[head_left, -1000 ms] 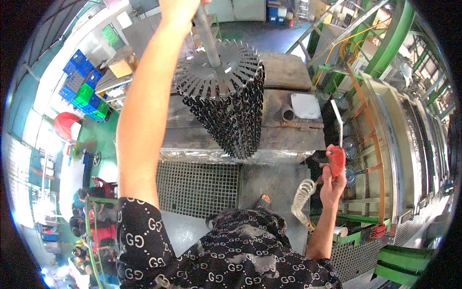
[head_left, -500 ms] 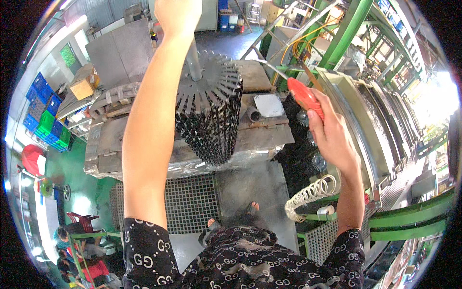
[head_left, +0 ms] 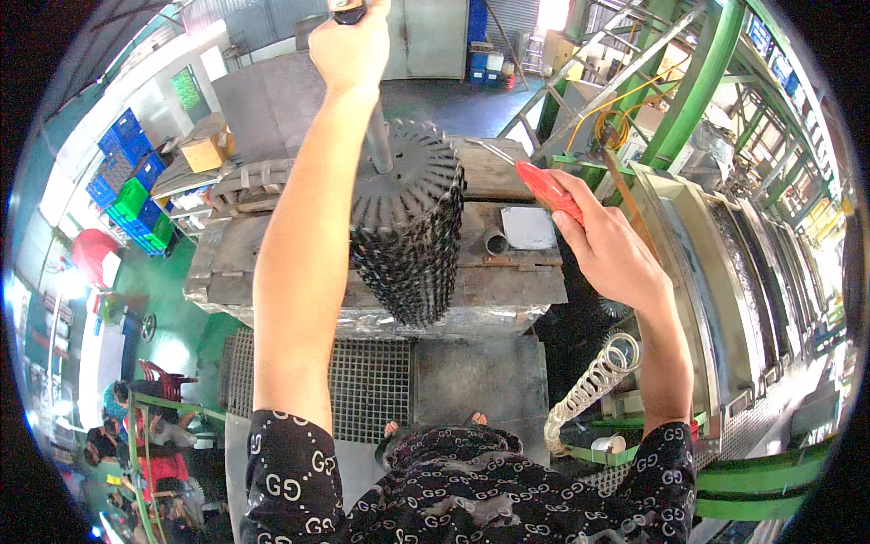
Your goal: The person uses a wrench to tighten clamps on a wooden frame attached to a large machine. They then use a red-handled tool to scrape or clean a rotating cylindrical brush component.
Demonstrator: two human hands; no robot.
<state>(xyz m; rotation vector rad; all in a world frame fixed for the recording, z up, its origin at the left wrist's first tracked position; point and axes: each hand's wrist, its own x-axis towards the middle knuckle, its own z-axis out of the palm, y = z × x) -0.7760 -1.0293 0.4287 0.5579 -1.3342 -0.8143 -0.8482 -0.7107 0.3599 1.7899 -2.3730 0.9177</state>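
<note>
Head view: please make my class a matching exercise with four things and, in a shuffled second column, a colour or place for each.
1. handheld tool
2. coiled hose
3. square plate
4. cluster of small parts

A. on the bench, beside a short tube
B. black, beneath the round disc
C. red, with a thin metal rod
D. whitish, lower right of the view

1-C; 2-D; 3-A; 4-B

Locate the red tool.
In the head view, the red tool is right of centre, in the right hand, above the pale plate in the picture.
</note>
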